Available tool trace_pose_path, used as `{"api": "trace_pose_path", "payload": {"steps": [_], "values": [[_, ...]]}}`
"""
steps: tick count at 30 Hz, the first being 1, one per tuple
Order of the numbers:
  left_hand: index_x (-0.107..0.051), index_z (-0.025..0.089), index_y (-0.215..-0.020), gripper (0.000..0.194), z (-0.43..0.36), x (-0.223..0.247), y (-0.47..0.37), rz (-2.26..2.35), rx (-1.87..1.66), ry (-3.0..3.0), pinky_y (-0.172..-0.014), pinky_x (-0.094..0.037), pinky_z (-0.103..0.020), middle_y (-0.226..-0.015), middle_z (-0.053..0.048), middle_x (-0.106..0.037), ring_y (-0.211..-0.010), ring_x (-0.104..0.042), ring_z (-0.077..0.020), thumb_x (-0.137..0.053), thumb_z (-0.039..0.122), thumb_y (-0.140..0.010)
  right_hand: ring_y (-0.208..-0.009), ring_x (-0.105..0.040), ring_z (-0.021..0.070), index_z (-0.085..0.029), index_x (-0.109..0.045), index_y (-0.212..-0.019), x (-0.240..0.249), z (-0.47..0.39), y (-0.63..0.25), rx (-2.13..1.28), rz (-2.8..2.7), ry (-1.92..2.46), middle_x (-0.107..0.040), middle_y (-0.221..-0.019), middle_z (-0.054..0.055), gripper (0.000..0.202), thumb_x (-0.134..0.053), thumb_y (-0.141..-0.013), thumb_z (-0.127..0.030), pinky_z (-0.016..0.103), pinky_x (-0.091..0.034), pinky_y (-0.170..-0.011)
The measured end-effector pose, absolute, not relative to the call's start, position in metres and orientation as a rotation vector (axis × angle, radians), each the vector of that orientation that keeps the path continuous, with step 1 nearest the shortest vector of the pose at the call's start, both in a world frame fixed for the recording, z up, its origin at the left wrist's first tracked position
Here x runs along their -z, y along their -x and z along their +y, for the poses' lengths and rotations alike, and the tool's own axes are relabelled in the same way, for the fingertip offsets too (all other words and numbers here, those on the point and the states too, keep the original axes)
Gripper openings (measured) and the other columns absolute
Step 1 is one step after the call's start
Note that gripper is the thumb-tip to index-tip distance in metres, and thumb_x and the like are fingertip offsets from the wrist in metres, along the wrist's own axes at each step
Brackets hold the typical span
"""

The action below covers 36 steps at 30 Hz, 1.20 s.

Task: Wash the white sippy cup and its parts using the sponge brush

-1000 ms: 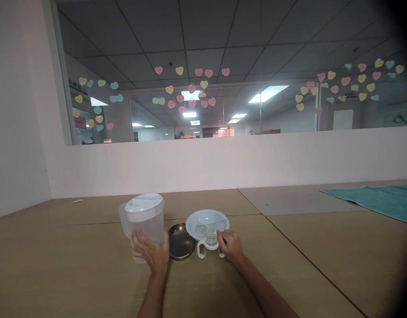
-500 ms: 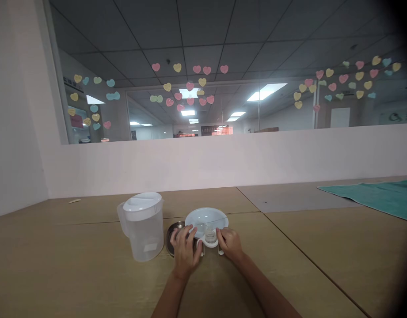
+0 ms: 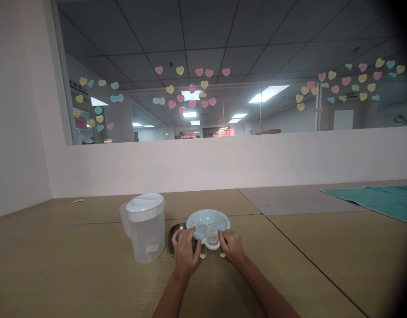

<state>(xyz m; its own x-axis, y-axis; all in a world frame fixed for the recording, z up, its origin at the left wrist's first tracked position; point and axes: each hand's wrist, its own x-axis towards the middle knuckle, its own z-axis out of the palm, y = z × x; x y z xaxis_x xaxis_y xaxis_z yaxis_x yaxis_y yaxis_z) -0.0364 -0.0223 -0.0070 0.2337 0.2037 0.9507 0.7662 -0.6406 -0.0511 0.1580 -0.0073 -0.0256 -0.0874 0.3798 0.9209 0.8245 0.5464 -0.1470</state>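
Note:
A small white ring-shaped stand point(image 3: 212, 246) on short legs holds a little clear cup point(image 3: 211, 239) in front of a white bowl point(image 3: 193, 217). My left hand point(image 3: 185, 254) is beside the stand's left edge, fingers spread and thumb close against it. Partly hidden behind those fingers lies a round dark metal dish point(image 3: 172, 240). On the other side, my right hand point(image 3: 232, 247) has curled fingers, with thumb and forefinger at the stand's right edge. Something clear rests in the bowl, too faint to name.
Left of the dish stands a clear plastic pitcher point(image 3: 148, 238) with a white lid. A teal cloth point(image 3: 382, 198) lies at the far right of the wooden table point(image 3: 90, 274). Behind it are a low wall point(image 3: 190, 168) and a window with heart-shaped notes.
The view has shifted slightly, so the things appear a little further right and lower. Both hands keep nearly the same places at the stand.

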Motion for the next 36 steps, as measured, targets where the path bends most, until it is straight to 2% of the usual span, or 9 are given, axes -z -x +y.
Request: {"api": "trace_pose_path", "payload": {"steps": [3, 7, 11, 36], "values": [[-0.050, 0.016, -0.116, 0.031, -0.0251, 0.0039, 0.0352, -0.905, 1.355, 2.102, -0.095, -0.032, -0.041, -0.091, -0.006, -0.065, -0.088, -0.059, -0.0184, -0.043, 0.019, -0.086, -0.047, -0.045, 0.0088, -0.016, -0.052, -0.050, 0.0256, -0.0067, -0.1582, 0.507, -1.689, 1.012, -0.051, -0.046, 0.002, 0.050, -0.032, -0.095, -0.027, 0.024, -0.025, -0.052], [-0.060, 0.019, -0.097, 0.021, -0.0280, 0.0007, 0.0331, -0.875, 1.302, 2.199, -0.092, -0.033, -0.039, -0.082, -0.004, -0.065, -0.083, -0.057, -0.0178, -0.042, 0.018, -0.087, -0.047, -0.045, 0.0086, -0.016, -0.053, -0.051, 0.0261, -0.0058, -0.1581, 0.525, -1.686, 0.994, -0.052, -0.046, 0.002, 0.051, -0.031, -0.095, -0.028, 0.024, -0.025, -0.053], [-0.062, 0.019, -0.086, 0.020, -0.0294, 0.0000, 0.0324, -0.855, 1.314, 2.226, -0.091, -0.033, -0.039, -0.076, -0.002, -0.063, -0.080, -0.055, -0.0167, -0.042, 0.017, -0.087, -0.047, -0.044, 0.0085, -0.015, -0.053, -0.050, 0.0271, -0.0048, -0.1578, 0.520, -1.681, 0.995, -0.050, -0.046, 0.001, 0.051, -0.032, -0.095, -0.028, 0.024, -0.024, -0.052], [-0.063, 0.019, -0.081, 0.024, -0.0313, -0.0030, 0.0325, -0.857, 1.297, 2.191, -0.086, -0.037, -0.036, -0.071, -0.002, -0.062, -0.075, -0.055, -0.0161, -0.040, 0.018, -0.087, -0.047, -0.045, 0.0092, -0.016, -0.053, -0.050, 0.0269, -0.0056, -0.1580, 0.499, -1.685, 1.011, -0.051, -0.046, 0.002, 0.051, -0.032, -0.095, -0.028, 0.024, -0.024, -0.052]]}}
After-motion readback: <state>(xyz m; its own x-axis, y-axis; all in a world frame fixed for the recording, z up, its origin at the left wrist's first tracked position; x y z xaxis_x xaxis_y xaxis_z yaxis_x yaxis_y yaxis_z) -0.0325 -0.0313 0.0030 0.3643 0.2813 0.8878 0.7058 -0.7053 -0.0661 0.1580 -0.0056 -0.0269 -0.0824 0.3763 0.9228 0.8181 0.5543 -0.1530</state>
